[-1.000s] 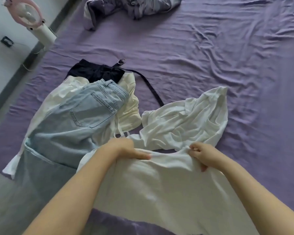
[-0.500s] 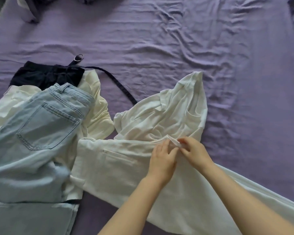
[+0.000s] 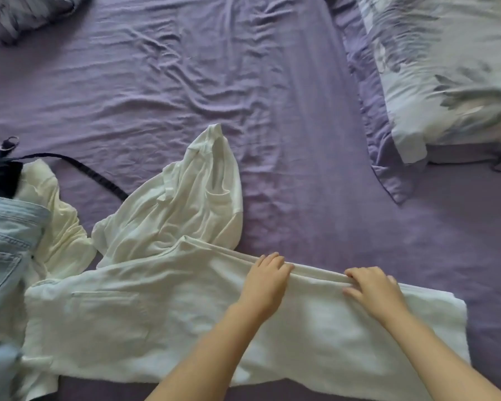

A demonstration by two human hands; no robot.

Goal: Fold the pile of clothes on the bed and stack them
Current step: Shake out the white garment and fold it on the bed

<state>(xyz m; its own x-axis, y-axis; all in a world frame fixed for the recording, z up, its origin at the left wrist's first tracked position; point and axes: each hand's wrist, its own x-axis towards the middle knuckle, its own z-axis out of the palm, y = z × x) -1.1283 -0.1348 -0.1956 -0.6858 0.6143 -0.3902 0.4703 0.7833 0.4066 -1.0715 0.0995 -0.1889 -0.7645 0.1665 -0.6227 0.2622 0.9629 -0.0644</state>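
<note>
White trousers (image 3: 133,322) lie spread flat across the near part of the purple bed sheet (image 3: 185,82), legs running to the right. My left hand (image 3: 268,274) lies flat on their far edge, fingers straight. My right hand (image 3: 370,287) rests a little further right on the same edge, its fingertips touching the folded rim. A crumpled white top (image 3: 182,206) sits just beyond the trousers. Light blue jeans (image 3: 3,244) lie at the left over a cream garment (image 3: 61,227), with a dark garment (image 3: 0,180) and its black strap (image 3: 99,178) behind.
A patterned pillow (image 3: 446,70) lies at the far right. A bundle of grey-blue bedding (image 3: 26,13) sits in the far left corner. Wrinkled sheet stretches between them.
Both hands have slid right along the trousers' far edge and parted, from a close pinch to flat contact. The view has swung right, bringing the pillow in.
</note>
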